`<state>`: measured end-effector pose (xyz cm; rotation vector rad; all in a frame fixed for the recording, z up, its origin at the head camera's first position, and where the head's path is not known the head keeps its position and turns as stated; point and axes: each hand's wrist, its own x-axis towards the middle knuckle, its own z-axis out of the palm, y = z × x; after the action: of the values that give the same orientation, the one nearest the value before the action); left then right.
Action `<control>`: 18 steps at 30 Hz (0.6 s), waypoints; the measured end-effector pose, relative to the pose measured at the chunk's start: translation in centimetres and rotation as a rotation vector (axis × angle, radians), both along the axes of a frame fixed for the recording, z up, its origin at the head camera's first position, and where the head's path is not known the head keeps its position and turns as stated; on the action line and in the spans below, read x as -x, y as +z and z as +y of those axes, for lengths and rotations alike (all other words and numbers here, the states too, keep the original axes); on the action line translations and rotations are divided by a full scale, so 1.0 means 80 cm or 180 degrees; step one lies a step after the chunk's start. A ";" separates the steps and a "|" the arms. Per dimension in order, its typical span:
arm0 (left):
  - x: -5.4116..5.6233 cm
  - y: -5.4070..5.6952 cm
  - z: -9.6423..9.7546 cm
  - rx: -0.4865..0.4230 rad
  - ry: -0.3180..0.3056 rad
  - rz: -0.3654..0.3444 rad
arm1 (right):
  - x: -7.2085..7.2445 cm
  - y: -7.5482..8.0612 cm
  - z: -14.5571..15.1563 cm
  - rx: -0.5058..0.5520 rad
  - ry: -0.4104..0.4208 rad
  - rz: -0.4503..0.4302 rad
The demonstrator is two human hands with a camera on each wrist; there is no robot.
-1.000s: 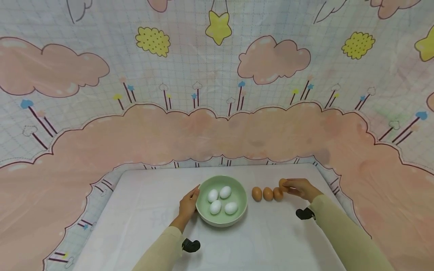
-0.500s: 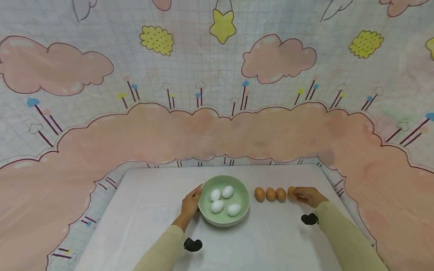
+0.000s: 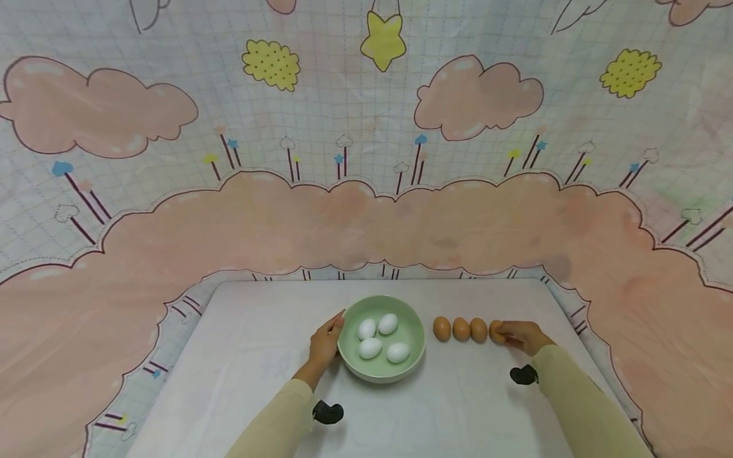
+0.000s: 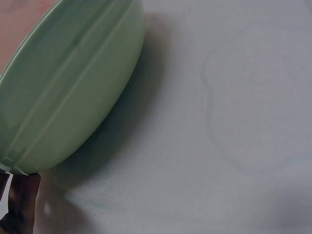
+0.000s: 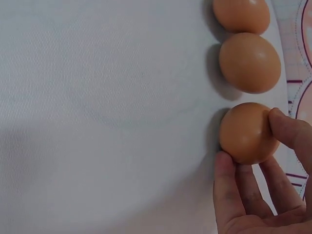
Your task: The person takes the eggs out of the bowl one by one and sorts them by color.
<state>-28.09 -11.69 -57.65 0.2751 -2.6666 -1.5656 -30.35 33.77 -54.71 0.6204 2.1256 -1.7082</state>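
With twelve o'clock straight ahead of you, the patterned cloth [image 3: 366, 222] fills the background, clouds and stars printed above a broad peach band. In front of it spreads the white tabletop [image 3: 458, 401], and your pale sleeves [image 3: 590, 401] reach over it from five and seven o'clock. The green bowl [image 3: 380, 376] stands upright near the middle of the tabletop. Your left hand [image 3: 325, 341] is at the bowl's nine o'clock, fingers grasping its side with the thumb up by the rim; the left wrist view shows only a shaded corner of that hand. Your right hand [image 3: 525, 336] is well out toward the bowl's three o'clock, its fingers pinching the last brown egg [image 3: 497, 332], thumb on one side and fingertips on the other. A small black piece [image 3: 328, 413] sits by your left cuff, another by your right. From the bowl toward three o'clock, and apart from it, run the first brown egg [image 3: 441, 329], the second brown egg [image 3: 460, 329], the third brown egg [image 3: 478, 329] and the one you are pinching, which a narrow gap parts from its neighbour. Four white eggs [image 3: 369, 347] lie inside the bowl, at about one, four, eight and ten o'clock.
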 end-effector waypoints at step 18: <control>-0.001 -0.001 0.001 -0.0042 -0.0053 0.0014 | -0.001 0.020 0.002 -0.0355 -0.0106 0.0197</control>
<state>-28.01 -11.60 -57.72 0.2501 -2.6629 -1.5871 -30.25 33.93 -53.13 0.6453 2.2784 -1.6552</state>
